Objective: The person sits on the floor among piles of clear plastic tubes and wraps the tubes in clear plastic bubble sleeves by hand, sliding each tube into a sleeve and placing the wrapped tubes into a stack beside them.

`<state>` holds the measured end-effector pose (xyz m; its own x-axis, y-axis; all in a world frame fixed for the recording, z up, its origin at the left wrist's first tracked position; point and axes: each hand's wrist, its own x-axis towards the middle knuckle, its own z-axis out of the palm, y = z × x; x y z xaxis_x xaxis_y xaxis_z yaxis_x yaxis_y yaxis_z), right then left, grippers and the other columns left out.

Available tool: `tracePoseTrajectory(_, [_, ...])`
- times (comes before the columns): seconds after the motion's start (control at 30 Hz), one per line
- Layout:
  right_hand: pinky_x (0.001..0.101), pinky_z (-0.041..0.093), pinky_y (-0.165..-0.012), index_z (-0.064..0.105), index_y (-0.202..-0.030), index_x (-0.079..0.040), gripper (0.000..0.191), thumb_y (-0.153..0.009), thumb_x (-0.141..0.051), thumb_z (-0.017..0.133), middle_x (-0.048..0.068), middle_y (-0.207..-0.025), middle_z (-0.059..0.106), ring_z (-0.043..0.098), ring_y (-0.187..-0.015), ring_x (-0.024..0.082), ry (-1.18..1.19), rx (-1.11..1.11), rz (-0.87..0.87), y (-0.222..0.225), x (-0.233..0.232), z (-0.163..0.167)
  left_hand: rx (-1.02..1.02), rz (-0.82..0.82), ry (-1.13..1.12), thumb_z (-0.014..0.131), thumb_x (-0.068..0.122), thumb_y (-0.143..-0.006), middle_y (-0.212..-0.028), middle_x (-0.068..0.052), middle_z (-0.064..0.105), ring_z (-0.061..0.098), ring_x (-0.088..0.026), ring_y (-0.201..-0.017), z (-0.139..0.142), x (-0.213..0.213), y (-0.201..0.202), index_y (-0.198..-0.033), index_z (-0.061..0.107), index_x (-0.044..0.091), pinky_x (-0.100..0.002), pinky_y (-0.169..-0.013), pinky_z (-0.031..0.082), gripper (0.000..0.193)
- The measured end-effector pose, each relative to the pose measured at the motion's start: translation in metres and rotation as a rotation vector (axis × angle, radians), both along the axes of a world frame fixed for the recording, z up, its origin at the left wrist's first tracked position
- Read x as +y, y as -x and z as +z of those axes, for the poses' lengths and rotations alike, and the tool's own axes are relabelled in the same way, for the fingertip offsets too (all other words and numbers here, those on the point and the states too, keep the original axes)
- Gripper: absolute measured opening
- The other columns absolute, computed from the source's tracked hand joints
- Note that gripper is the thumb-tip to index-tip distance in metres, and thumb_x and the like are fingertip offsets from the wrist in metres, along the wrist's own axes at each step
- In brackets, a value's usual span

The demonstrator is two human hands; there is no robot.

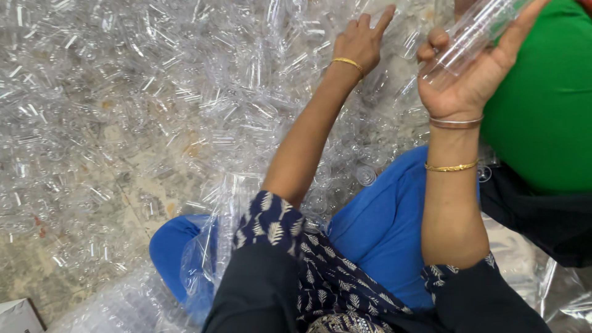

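A floor covered with several small clear plastic bottles [185,92] spreads across the head view. My left hand [361,40] reaches forward into the pile, fingers spread, touching bottles at the top centre. My right hand [468,74] is raised at the upper right and grips a stack of clear plastic bottles [472,34] that slants up toward the frame's top edge. Both wrists wear thin bangles.
My knees in blue trousers [382,228] sit below the hands. A clear plastic bag [209,246] lies over my left knee. A person in green cloth [542,105] sits close at the right. A pale box corner [18,317] shows at the bottom left.
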<state>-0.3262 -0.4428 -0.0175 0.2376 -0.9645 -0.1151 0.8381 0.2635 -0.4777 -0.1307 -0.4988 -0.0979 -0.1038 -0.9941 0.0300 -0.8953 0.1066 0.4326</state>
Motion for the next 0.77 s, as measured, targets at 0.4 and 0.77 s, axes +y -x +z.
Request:
tracePoseTrajectory(0.4, [0.0338,0.046,-0.067,0.061,-0.122,-0.011,0.059,-0.095,-0.063,0.060,0.001,-0.116,0.065,0.058,-0.073,0.024,-0.080,0.046,-0.037,-0.018,0.002,0.020,0.164,0.168,-0.261,0.065,0.055,-0.091,-0.138,-0.013,0.054,0.062,-0.038,-0.116,0.009,0.018,-0.013,-0.146,0.041,0.024,-0.050,-0.094,0.052,0.068])
tracePoseTrajectory(0.77, [0.0397,0.061,-0.077,0.056,-0.140,-0.020,0.068,-0.090,-0.064,0.070,-0.001,-0.136,0.066,0.077,-0.116,0.018,-0.039,0.330,-0.016,-0.039,-0.005,0.001,1.240,0.448,0.154,0.065,0.035,-0.102,-0.106,-0.023,0.058,0.050,-0.029,-0.076,-0.003,0.022,-0.055,-0.142,0.055,0.005,-0.047,-0.068,0.048,0.051])
